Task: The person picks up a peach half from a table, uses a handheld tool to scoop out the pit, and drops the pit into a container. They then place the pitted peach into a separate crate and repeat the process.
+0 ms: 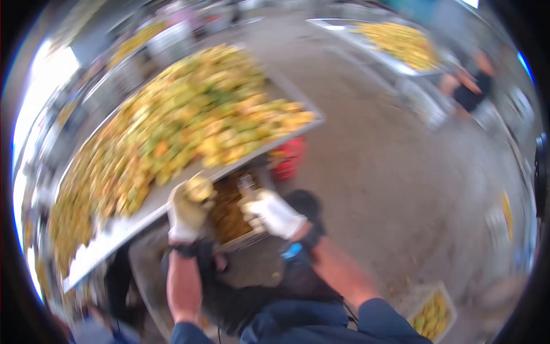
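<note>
My left hand (188, 211), in a whitish glove, is closed around a pale yellow fruit (199, 188) at the near edge of the table. A white glove also covers my right hand (274, 214), whose fingers are wrapped round a small metal tool that looks like a peeler (247, 182). Its head points up and away from me, apart from the fruit. Below and between both hands stands a crate (243, 245) holding brownish-yellow scraps. Motion blur hides the finer detail of the fruit and the tool.
A metal-edged table (140, 217) heaped with yellow-green fruit (189, 109) spans the left. Under its right corner is a red basket (291, 157). A fruit crate (433, 314) sits on the floor at lower right. Another person (472, 86) is beside a second fruit table (366, 49).
</note>
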